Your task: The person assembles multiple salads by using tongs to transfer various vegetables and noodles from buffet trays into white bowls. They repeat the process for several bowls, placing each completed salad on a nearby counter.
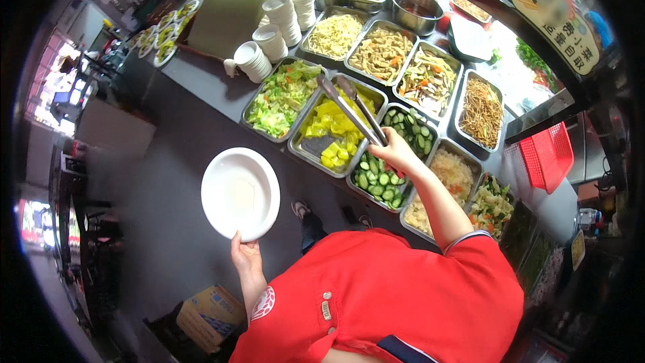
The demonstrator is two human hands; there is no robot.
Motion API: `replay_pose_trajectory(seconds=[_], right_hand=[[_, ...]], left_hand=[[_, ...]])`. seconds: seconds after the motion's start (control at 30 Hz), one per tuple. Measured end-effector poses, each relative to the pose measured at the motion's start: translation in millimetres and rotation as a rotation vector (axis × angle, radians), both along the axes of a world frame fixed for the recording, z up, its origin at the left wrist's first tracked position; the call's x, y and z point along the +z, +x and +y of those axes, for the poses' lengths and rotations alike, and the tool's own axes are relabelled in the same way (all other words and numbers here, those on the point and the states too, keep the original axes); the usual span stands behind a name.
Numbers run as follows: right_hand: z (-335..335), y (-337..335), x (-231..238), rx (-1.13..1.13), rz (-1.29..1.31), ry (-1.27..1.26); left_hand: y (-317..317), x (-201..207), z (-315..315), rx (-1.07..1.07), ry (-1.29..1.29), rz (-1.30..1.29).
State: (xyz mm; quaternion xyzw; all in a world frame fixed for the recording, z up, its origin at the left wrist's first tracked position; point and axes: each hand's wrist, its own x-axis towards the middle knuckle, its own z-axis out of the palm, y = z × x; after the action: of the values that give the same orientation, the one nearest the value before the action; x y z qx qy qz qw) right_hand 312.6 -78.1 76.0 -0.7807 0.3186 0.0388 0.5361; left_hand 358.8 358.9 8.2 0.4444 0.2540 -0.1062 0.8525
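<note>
A: The right hand closes firmly around the handle end of the tongs. And the left hand?

B: It pinches the rim of the white bowl, with the thumb on top. The fingers below I cannot see well.

A: How far is the work, in your opinion?

B: I judge it is near the beginning. Tongs and bowl are both taken up. However, the tongs carry no food that I can see, and the bowl shows only a pale patch, maybe liquid or light. Putting food into it seems to be left.

A: Where are the yellow slices?

B: In their tray, at the near edge of the counter, between the salad and the cucumber. They lie to the left of the right hand, a little farther away. The tong tips, parted, are above the tray's far edge.

A: And the bowl?

B: Beyond the counter's near edge, over the floor, directly ahead of the left hand and touching it.
</note>
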Motion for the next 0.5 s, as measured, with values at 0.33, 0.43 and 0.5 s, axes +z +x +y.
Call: replay_pose_trajectory(seconds=[0.33, 0.43, 0.5], right_hand=[[9.1, 160.8, 19.8, -0.206, 0.199, -0.337], [18.9, 185.6, 20.0, -0.218, 0.28, -0.452], [27.9, 193.8, 19.3, -0.195, 0.329, -0.484]], left_hand=[[225.4, -58.5, 10.8, -0.399, -0.17, 0.018], [273.7, -60.4, 14.0, -0.491, -0.145, 0.025], [301.7, -69.4, 24.1, -0.532, -0.115, 0.016]])
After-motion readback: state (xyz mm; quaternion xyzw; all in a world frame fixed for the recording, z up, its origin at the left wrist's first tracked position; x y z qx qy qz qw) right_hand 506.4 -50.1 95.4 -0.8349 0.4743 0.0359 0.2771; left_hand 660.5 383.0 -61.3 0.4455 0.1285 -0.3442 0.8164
